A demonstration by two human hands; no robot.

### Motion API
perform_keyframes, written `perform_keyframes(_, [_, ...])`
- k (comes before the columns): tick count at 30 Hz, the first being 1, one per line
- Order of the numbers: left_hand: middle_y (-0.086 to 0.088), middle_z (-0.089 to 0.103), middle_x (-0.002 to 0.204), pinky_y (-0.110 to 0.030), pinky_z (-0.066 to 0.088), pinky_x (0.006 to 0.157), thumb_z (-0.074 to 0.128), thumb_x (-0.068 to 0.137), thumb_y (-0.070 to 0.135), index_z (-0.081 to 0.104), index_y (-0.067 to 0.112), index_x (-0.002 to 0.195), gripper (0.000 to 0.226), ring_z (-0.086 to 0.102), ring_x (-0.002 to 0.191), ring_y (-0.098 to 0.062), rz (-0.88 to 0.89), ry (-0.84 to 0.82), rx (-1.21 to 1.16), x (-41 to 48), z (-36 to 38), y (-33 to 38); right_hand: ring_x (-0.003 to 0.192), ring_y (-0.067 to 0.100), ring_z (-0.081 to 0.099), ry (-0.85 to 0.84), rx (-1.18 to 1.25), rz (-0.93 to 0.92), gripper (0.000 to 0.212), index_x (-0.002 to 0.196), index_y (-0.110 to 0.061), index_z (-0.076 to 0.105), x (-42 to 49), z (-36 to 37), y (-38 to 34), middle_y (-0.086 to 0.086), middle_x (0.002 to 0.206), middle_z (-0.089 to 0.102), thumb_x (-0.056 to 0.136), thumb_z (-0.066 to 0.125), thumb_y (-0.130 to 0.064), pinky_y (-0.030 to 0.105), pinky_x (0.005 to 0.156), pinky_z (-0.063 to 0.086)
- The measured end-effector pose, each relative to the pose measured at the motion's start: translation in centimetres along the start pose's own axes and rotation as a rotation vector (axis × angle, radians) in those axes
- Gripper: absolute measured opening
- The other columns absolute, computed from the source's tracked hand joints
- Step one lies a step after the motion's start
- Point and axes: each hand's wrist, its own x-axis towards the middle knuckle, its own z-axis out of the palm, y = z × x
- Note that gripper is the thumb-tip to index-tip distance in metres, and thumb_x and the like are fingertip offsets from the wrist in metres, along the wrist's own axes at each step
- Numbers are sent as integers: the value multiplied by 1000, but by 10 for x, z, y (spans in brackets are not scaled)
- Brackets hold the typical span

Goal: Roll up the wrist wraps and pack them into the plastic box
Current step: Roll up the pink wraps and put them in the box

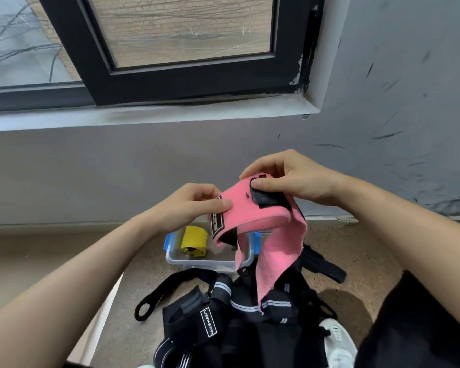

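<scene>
The left hand (194, 205) and right hand (290, 176) are bare, like both forearms (91, 274). At the frame's lower right, black clothing (422, 328) shows beside a white shoe (339, 341).

The pink wrap (252, 209) is held above the box (186, 262), bent into a loose loop. The left hand (194, 205) pinches its label end and the right hand (290, 179) its black hook patch, while the tail hangs onto the black wraps (221, 290). The box is clear with blue clips and stands open on the floor, with a rolled yellow wrap (194, 241) inside at its left. The black wraps, grey-striped, lie heaped and unrolled just before it.
</scene>
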Motion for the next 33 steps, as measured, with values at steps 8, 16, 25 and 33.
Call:
perform_keyframes(8, [-14, 67, 71, -27, 46, 61, 84, 78, 49, 59, -5, 79, 59, 59, 65, -16, -22, 94, 97, 2, 4, 0, 89, 14, 70, -29, -349, 35, 13, 102, -17, 76, 3, -1, 7, -4, 94, 77, 93, 73, -26, 30, 82, 54])
perform_keyframes(16, [-24, 74, 92, -27, 60, 66, 75, 88, 15, 62, -1, 98, 22, 74, 76, -24, -22, 69, 30, -10, -13, 0, 65, -1, 54, 58, -338, 67, 11, 89, -19, 74, -1, -17, 27, -5, 80, 72, 90, 76, -30, 17, 62, 41])
perform_keyframes(25, [-12, 75, 84, -30, 63, 68, 89, 58, 11, 72, 3, 92, 39, 75, 77, -23, -47, 483, -275, -13, -21, -1, 71, 9, 64, -109, -226, 173, 14, 97, -10, 71, -11, -22, 31, 5, 83, 75, 88, 78, -18, 28, 71, 53])
perform_keyframes(33, [-10, 76, 82, -28, 61, 71, 84, 62, 16, 73, 5, 90, 32, 73, 74, -19, 49, 473, -436, -7, 2, 20, 100, 19, 71, 2, -60, 54, 26, 113, -14, 71, -6, 11, 9, 5, 108, 75, 89, 77, -21, 30, 92, 57])
